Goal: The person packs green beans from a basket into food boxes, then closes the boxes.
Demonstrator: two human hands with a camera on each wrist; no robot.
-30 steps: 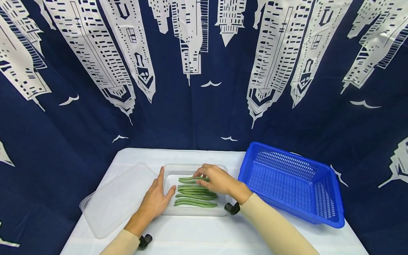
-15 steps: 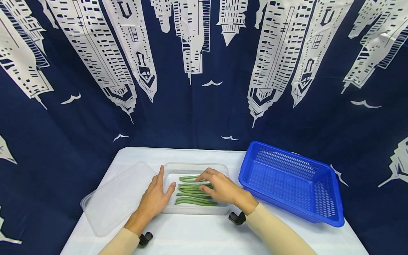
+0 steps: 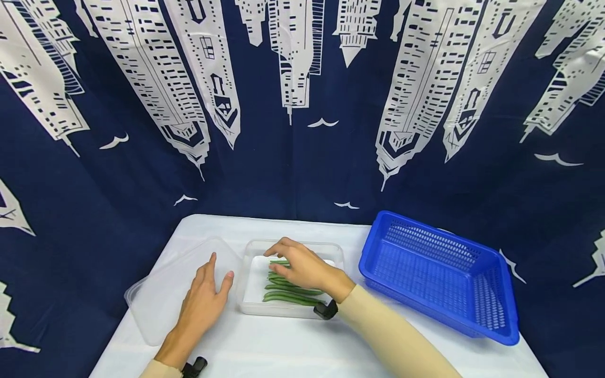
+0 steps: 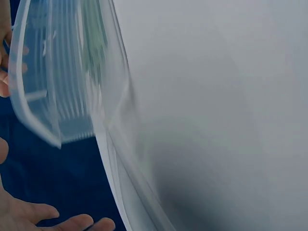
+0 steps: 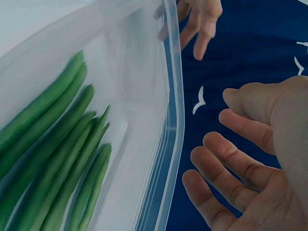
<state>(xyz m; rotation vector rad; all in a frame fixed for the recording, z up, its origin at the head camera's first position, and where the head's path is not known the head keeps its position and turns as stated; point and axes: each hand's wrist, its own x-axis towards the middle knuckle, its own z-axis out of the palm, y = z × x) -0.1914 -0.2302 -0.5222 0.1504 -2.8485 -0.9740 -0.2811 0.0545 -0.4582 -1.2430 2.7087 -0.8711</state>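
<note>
Several green beans [image 3: 288,299] lie side by side in a clear plastic container [image 3: 274,311] in the middle of the head view. My right hand [image 3: 302,268] hovers over them, hiding part of the row. In the right wrist view its loosely bent fingers [image 5: 211,159] hold nothing, and the bean tips [image 5: 84,96] stay inside the container. My left hand [image 3: 203,299] is over the clear lid [image 3: 160,304], left of the container, fingers spread and nothing held. The left wrist view has its fingertips [image 4: 77,222] at the lower left, below the container's corner [image 4: 57,130].
A blue perforated plastic basket [image 3: 425,257] stands at the right of the white-covered table [image 3: 283,346], turned at an angle. Behind the table hangs a dark blue curtain [image 3: 260,173] printed with white buildings and birds.
My left hand has left the container's left side and moved left over the lid. The right hand has drawn away from the bean ends and shifted left, above the row.
</note>
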